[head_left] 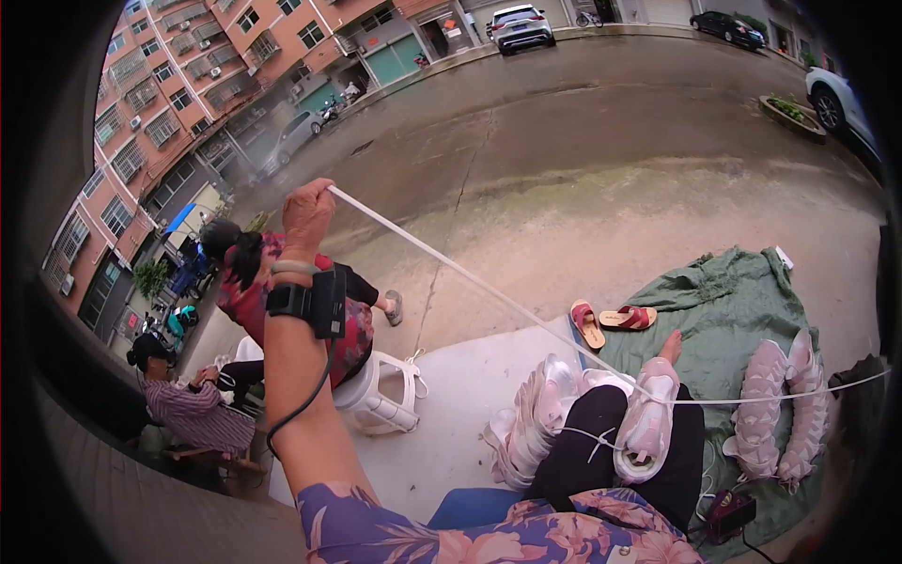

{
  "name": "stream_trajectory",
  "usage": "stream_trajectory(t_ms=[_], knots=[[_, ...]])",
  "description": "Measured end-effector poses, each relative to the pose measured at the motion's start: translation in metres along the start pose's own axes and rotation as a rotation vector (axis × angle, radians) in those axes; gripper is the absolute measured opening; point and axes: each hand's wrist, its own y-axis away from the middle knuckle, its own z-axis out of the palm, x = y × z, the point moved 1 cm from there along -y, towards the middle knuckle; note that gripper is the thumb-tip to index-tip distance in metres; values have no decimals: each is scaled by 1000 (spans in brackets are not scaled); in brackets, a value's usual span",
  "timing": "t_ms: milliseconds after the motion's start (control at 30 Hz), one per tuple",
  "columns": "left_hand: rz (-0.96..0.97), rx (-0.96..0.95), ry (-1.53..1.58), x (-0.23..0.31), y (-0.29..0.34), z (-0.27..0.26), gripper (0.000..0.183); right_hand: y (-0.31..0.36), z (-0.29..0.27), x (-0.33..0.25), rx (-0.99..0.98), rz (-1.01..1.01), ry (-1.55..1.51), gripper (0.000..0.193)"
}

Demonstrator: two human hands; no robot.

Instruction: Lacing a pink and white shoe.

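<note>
My left hand (307,214) is raised high at the left, its fingers closed round one end of a long white shoelace (489,293). The lace runs taut and slanting down to a pale pink and white sneaker upper (648,418) on my lap. From there, another length of white lace curves across to the far right edge. My right hand does not show; the dark rim hides that end. The upper rests on my black trousers (590,414), where a thin white cord (590,436) is knotted at the leg. A black device is strapped to my left wrist.
Nested shoe uppers (534,423) stand left of my legs. Two more rows of uppers (759,414) lie on a green cloth (719,324). Red sandals (628,318) sit ahead. One person (282,282) sits near a white stool (383,390); another person (193,399) sits farther left.
</note>
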Motion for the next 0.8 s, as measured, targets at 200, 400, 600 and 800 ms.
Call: stream_trajectory(t_ms=[200, 400, 600, 800], knots=[[159, -14, -82, -50, 4, 24, 18, 7, 24, -3, 0, 61, 6, 10], [-138, -193, 173, 13, -14, 34, 18, 130, -22, 45, -198, 210, 184, 13], [0, 7, 555, 143, -73, 61, 17, 124, -111, 88, 63, 354, 459, 16], [408, 182, 801, 297, -113, 26, 16, -55, -145, -42, 488, 248, 194, 8]])
